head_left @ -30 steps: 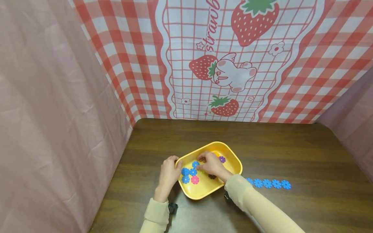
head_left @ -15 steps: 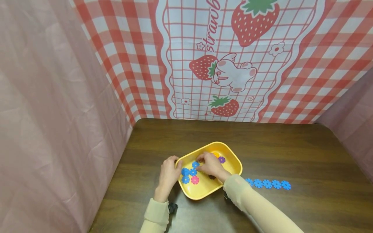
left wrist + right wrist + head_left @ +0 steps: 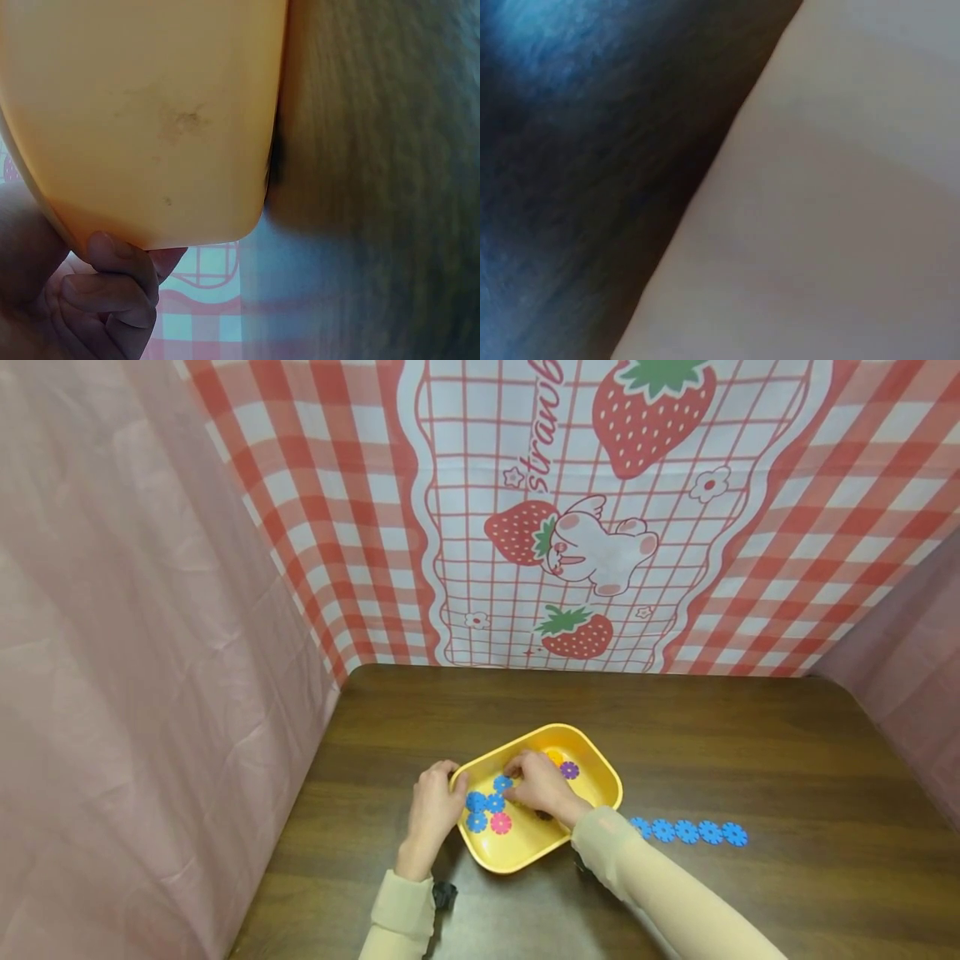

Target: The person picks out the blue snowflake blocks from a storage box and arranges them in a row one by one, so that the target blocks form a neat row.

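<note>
Slantwise, yellow tray (image 3: 516,850) (lengthwise far-right)

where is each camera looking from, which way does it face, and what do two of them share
Head: on the person's head, facing forward and down at the yellow bin on the table; left grip, right grip and sleeves show.
Left wrist: on that wrist, facing the bin's outside, with the left grip's curled fingers at its edge.
Right wrist: on that wrist, facing a pale surface; too blurred to name it or tell whether the hand shows.
Shared: head and left wrist both show the bin, left grip, table and checked cloth.
</note>
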Motion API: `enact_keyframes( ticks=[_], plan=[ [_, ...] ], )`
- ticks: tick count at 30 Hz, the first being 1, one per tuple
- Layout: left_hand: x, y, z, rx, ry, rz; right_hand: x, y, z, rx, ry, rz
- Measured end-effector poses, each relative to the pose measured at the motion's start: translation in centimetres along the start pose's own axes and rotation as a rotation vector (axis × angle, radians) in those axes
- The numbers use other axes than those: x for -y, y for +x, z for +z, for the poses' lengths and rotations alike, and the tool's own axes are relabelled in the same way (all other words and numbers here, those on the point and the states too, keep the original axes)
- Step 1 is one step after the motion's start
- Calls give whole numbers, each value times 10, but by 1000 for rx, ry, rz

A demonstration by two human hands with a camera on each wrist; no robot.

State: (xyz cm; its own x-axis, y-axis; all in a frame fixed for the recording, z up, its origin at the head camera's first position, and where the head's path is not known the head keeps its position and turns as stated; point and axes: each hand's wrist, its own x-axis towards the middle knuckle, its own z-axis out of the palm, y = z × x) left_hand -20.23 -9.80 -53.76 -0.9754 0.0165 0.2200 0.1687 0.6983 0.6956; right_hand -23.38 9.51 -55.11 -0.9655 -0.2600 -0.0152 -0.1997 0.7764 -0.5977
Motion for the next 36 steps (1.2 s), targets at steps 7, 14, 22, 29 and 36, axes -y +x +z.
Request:
enact_keyframes(
  ticks=[7, 14, 22, 29, 36],
  plan=[
    [0, 0, 0, -7, 12, 8, 0, 1, 1, -11, -29, -21],
    [-1, 0, 0, 1, 6, -3, 2, -1, -4, -15, -7, 19],
    [0, 1, 1, -6, 2, 8, 6, -4, -15, -45, 16, 31],
    [1, 1, 1, 13, 0, -20, 7, -9, -28, -75, -14, 2],
    [1, 1, 0, 11, -4, -12, 7, -21, -45, -61, -33, -12]
  ],
)
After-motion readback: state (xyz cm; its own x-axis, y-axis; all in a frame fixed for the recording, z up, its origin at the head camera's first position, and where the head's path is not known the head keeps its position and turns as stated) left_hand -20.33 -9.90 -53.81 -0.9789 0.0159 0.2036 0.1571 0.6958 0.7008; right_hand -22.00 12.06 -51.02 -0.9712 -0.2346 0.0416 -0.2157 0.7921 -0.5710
